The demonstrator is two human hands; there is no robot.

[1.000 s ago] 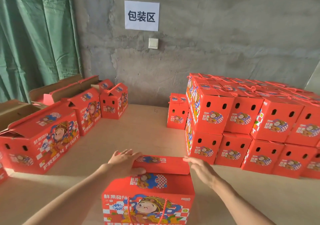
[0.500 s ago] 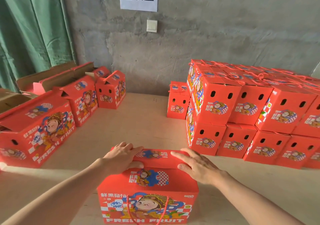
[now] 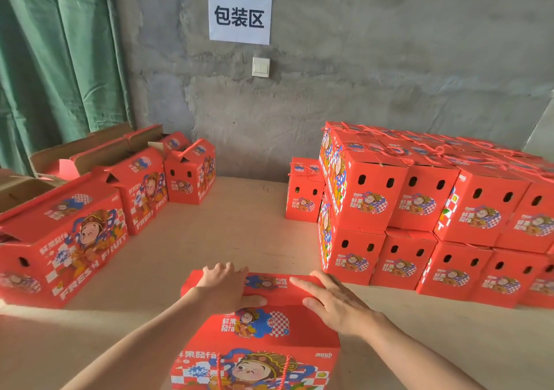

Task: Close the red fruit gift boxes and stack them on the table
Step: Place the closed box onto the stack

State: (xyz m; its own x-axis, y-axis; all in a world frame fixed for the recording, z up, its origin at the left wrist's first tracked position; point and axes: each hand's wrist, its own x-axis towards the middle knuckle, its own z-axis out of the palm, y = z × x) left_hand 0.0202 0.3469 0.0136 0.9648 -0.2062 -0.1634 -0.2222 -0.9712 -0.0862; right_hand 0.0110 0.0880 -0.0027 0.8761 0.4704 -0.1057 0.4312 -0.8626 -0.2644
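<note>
1. Two hands lie on the nearest red gift box [image 3: 263, 332], which stands on the desk [image 3: 233, 233] at the bottom middle of the head view. Its cartoon face is toward us and its cord handle [image 3: 220, 371] hangs down the front.
2. Our left hand [image 3: 223, 286] lies flat on the left part of the far top flap [image 3: 278, 289]. Its fingers [image 3: 224, 269] are straight and reach the far edge, the thumb lies along the seam, and nothing is gripped.
3. Our right hand [image 3: 335, 302] lies palm down on the right part of the flap, fingers straight and spread, pointing left, also gripping nothing.
4. One second ago that right hand hovered just off the end of the flap; now it lies on the flap. The left hand has kept its place.
5. Closed boxes [image 3: 419, 203] are stacked two high to the right, and open boxes [image 3: 60, 239] stand in a row to the left.
6. Behind them, a paper sign [image 3: 239, 15] and a light switch [image 3: 260, 66] are on the wall [image 3: 389, 60], and a green curtain [image 3: 54, 60] hangs at the left. The sign was cut off at the top half a second ago and now shows whole.
</note>
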